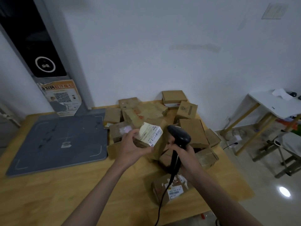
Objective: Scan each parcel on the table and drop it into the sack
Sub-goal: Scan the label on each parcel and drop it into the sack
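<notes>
My left hand grips a small brown parcel above the table, its white barcode label turned up and toward the scanner. My right hand holds a black handheld scanner by the handle, its head close to the right of the label. The scanner's cable hangs down toward the table's front edge. A pile of several brown cardboard parcels lies behind and under my hands. One more labelled parcel lies near the front edge. No sack is in view.
The wooden table carries a grey scanning mat on its left half. A dark upright kiosk with a poster stands at the back left. A white side table and a stool stand on the floor to the right.
</notes>
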The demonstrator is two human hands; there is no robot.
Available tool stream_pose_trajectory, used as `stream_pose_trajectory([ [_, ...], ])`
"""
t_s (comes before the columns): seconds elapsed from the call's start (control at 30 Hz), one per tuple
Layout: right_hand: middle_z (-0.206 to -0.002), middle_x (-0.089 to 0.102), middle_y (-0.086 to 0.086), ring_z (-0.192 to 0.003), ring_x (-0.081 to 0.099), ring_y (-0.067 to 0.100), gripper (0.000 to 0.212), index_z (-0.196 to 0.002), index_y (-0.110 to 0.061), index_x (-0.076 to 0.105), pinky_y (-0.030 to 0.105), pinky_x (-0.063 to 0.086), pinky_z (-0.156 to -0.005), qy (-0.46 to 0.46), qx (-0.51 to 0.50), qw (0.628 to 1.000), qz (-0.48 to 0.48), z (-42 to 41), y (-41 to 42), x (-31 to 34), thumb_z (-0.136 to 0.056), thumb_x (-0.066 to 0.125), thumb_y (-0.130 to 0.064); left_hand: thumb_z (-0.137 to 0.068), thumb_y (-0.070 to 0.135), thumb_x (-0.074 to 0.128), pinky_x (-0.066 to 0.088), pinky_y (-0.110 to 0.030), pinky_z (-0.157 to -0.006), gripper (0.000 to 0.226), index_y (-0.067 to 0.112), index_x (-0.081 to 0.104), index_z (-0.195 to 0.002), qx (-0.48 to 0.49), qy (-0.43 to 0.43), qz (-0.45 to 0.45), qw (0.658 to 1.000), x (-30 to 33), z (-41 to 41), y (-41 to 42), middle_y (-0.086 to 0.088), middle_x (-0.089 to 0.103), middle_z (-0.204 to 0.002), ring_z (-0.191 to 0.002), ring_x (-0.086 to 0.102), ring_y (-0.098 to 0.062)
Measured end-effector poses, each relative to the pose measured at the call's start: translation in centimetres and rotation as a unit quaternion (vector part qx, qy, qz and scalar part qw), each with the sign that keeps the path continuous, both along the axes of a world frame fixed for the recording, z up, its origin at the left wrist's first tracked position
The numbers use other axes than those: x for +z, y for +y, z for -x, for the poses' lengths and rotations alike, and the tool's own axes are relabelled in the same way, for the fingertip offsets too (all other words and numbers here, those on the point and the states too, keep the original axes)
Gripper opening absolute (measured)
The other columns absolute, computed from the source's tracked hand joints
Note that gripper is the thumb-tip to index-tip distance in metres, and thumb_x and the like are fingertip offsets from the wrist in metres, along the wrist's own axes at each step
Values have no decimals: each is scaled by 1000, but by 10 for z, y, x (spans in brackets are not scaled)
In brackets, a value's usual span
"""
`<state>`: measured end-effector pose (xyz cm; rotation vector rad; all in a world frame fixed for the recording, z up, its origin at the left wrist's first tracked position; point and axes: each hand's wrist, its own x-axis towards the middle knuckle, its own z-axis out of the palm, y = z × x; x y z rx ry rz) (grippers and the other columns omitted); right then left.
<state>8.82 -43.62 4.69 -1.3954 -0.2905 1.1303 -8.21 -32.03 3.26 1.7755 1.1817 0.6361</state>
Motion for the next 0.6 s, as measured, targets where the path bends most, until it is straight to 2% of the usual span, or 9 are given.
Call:
stream_pose_trajectory([
  [0.07, -107, 71, 11, -96, 69, 25, 24, -117, -14, 66, 30, 57, -72, -30, -13, 999, -1, -7, 10, 3, -93, 68, -10, -62, 45, 88, 38, -22, -82, 90, 28, 42, -138, 8, 30, -48, 998, 5, 2, 4, 9, 44, -130, -117, 44, -6],
  [0.17, -108, 70, 4, -109, 65, 27, 24, -113, -24, 66, 52, 50, -102, -85, -1, 996, -18, -13, 25, 13, -91, 71, -18, -62, 44, 87, 36, -24, -91, 95, 23, 38, -140, 12, 58, -89, 994, 13, 0, 11, 7, 39, -133, -123, 40, -9],
  [0.23, -111, 71, 2, -111, 64, 26, 27, -113, -28, 67, 55, 47, -106, -99, 32, 994, -30, -18, 34, 18, -88, 74, -22, -61, 44, 88, 37, -24, -93, 98, 21, 36, -141, 17, 72, -100, 992, 18, -5, 15, 5, 37, -132, -122, 40, -9],
  [0.33, -113, 72, 0, -109, 67, 21, 26, -114, -26, 65, 47, 53, -103, -85, 60, 993, -53, -23, 42, 24, -92, 70, -12, -58, 44, 89, 38, -25, -89, 98, 21, 37, -137, 28, 87, -116, 989, 27, -12, 20, 6, 34, -125, -117, 41, -9],
  [0.43, -116, 70, 4, -110, 68, 21, 27, -116, -20, 64, 43, 56, -99, -91, 84, 990, -66, -32, 47, 27, -93, 68, -6, -57, 41, 91, 37, -24, -89, 100, 19, 36, -138, 24, 97, -133, 986, 34, -14, 27, 5, 33, -126, -115, 39, -7],
  [0.53, -94, 69, 7, -91, 69, 24, 17, -109, -7, 63, 35, 59, -82, -158, 123, 977, -66, -46, 48, 34, -93, 65, -4, -56, 42, 90, 40, -25, -92, 99, 20, 38, -136, 30, 113, -178, 977, 40, -14, 36, 7, 30, -125, -116, 40, -9],
  [0.6, -75, 61, 7, -72, 60, 24, 9, -100, -1, 61, 32, 52, -69, -205, 155, 964, -67, -52, 47, 39, -95, 62, -8, -56, 43, 90, 45, -29, -92, 98, 22, 38, -136, 29, 122, -211, 969, 44, -14, 41, 8, 30, -124, -114, 41, -10],
])
